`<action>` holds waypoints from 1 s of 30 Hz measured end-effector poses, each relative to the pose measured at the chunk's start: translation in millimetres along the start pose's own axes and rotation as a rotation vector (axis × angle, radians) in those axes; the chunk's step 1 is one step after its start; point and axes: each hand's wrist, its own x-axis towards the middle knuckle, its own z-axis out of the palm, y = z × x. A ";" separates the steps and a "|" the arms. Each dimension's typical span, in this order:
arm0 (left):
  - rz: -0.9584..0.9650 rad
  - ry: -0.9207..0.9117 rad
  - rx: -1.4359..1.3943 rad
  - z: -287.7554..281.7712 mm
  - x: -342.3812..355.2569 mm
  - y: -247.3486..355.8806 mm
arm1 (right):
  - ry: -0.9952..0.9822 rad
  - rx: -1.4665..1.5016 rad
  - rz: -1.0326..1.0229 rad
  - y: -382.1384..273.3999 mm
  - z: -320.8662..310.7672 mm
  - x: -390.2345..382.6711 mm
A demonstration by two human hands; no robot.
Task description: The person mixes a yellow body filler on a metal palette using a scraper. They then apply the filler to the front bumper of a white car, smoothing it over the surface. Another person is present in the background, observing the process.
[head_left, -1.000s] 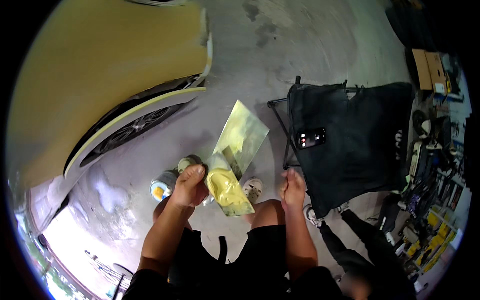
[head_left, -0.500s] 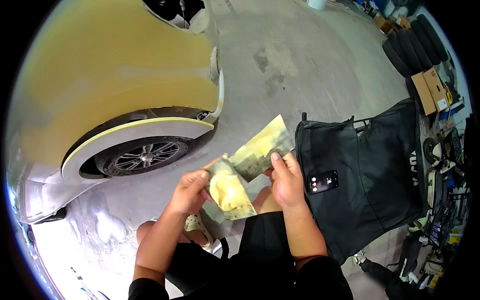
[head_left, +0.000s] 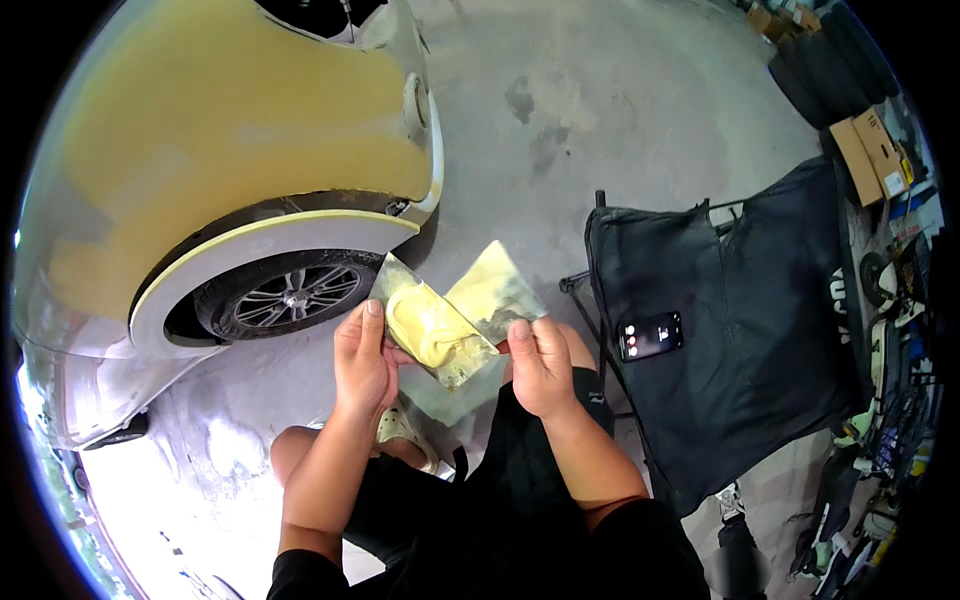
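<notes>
**Head view: two spreader plates, filler load, both hands closed**

Head camera, looking down past knees to grey concrete floor (head_left: 620,130).

Left hand (head_left: 362,362): fingers curled shut around lower-left corner of flat, rectangular metal spreader plate carrying a thick mound of pale yellow body filler (head_left: 430,325). Thumb laid along plate's left edge, pointing up toward wheel. Long axis of plate running from upper left, near wheel arch, down to lower right, ending just beside right-hand knuckles.

Right hand (head_left: 540,365): fingers closed, pinching lower edge of second thin metal spreader blade smeared with yellowish residue (head_left: 495,290). Blade rising up and slightly left from fingertips, tucked behind loaded plate; the two overlapping near centre, contact likely but exact touch line hidden by filler.

Key relation: filler mound lying between both hands, closer to left thumb than to right fingers; clean-ish blade edge lying up and right of mound, angled across plate's long axis. Left hand nearer to filler; right hand nearer to blade.

Surroundings, same view: car body panel coated in dull yellow filler or primer (head_left: 230,130) upper left, with grey alloy wheel in masked arch (head_left: 290,295) just beyond left hand. Black fabric folding chair (head_left: 740,330) to right, well apart from hands, dark smartphone with lit screen (head_left: 650,336) lying on seat. Stacked black tyres (head_left: 815,70) and brown cardboard boxes (head_left: 868,145) at far upper right.
</notes>
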 end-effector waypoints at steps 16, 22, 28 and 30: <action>0.201 0.008 -0.063 -1.9 4.7 -0.4 | 0.161 0.386 0.466 28.6 -19.0 -36.6; 0.369 0.058 -0.120 0.5 -5.3 -5.1 | 0.203 0.337 0.405 20.9 -14.1 -33.2; 0.290 0.100 -0.148 5.5 -7.1 -2.9 | 0.145 0.440 0.376 12.3 -17.6 -31.2; 0.274 0.094 -0.154 3.8 -6.8 -6.5 | 0.111 0.432 0.387 9.6 -12.6 -29.4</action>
